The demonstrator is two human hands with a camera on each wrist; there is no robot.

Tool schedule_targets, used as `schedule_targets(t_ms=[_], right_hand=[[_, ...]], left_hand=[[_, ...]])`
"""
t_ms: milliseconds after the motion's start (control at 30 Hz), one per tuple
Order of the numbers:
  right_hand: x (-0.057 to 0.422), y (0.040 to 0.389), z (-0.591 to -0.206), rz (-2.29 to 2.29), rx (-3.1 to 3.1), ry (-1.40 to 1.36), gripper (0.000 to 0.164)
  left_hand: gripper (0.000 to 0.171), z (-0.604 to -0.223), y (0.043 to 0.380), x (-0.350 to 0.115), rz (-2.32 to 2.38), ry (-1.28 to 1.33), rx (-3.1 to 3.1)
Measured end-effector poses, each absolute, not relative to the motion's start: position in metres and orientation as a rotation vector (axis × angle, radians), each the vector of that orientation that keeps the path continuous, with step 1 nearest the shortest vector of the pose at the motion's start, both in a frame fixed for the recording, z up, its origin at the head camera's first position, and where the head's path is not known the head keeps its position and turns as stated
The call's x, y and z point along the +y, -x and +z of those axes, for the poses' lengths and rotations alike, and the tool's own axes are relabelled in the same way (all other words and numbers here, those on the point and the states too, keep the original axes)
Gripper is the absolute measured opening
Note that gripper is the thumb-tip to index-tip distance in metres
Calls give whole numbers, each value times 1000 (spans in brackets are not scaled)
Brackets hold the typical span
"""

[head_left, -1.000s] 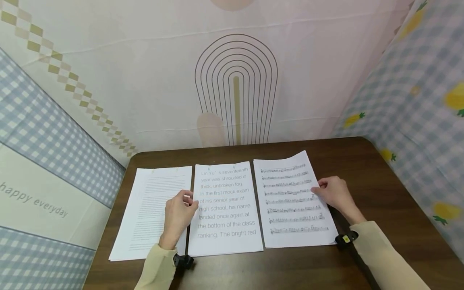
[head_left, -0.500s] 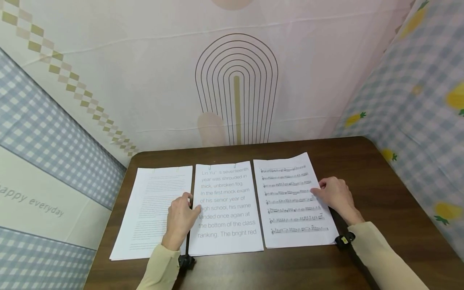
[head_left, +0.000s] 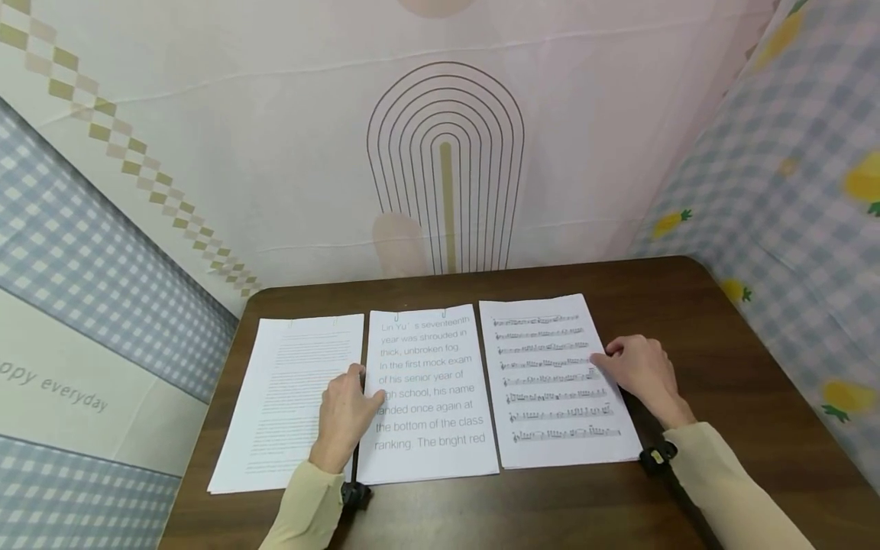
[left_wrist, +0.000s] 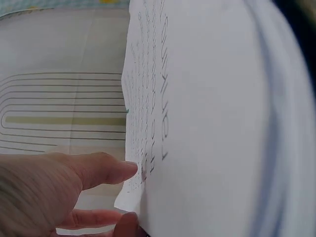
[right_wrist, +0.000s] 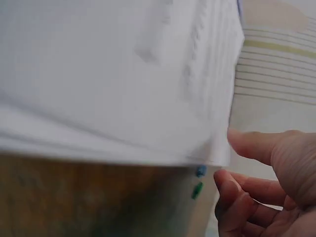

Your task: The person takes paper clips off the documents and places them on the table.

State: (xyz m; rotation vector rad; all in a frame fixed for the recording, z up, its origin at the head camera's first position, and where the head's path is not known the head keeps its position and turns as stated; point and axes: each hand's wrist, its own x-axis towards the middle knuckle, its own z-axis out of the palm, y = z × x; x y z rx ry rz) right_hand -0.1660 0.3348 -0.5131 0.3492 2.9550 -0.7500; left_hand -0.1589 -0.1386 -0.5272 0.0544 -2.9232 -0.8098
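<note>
My left hand (head_left: 344,416) is at the left edge of the middle stack of large-print pages (head_left: 436,428). Its thumb lies over the text, and the other fingers are by the gap beside that stack. In the left wrist view the thumb (left_wrist: 116,170) stands apart from the fingertip below it. The right hand (head_left: 639,370) holds the right edge of the sheet music (head_left: 550,382), thumb on top and fingers curled by the edge. In the right wrist view the thumb (right_wrist: 252,144) meets the paper's edge. Finger contact beneath the paper is hidden.
A small-print stack (head_left: 275,397) lies at the left, partly behind the left hand. Paper clips (head_left: 443,313) sit on the top edges of the left and middle stacks. The brown table (head_left: 440,516) backs onto a patterned cloth (head_left: 302,191). Checked cloth hangs on both sides.
My left hand has shifted slightly right and down, its thumb now over the middle page's text. The sheet music's raised top-right corner has sunk flatter. The right hand has barely moved.
</note>
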Motion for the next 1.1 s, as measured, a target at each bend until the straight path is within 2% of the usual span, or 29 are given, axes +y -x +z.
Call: schedule_targets(t_ms=[233, 400, 567, 733, 833, 900, 1033, 1100], right_hand=[[343, 154, -498, -856, 3115, -394, 40], [329, 141, -487, -932, 3110, -355, 35], [278, 125, -487, -979, 3040, -110, 20], [210, 109, -495, -995, 2954, 175, 15], [174, 108, -500, -994, 2954, 252, 14], [156, 112, -504, -1013, 2967, 259, 5], [138, 126, -516, -1048, 3005, 211, 25], [134, 131, -521, -1066, 2991, 158, 27]], left_hand=[[53, -523, 160, -135, -798, -65, -2964], [56, -521, 162, -135, -804, -84, -2984], [58, -520, 161, -136, -823, -105, -2987], [58, -519, 160, -135, -815, -117, -2980], [57, -519, 160, -135, -804, -131, -2987], [55, -519, 161, -136, -799, -133, -2986], [53, -519, 161, -136, -795, -119, -2984], [54, -519, 160, -136, -799, -114, -2980]])
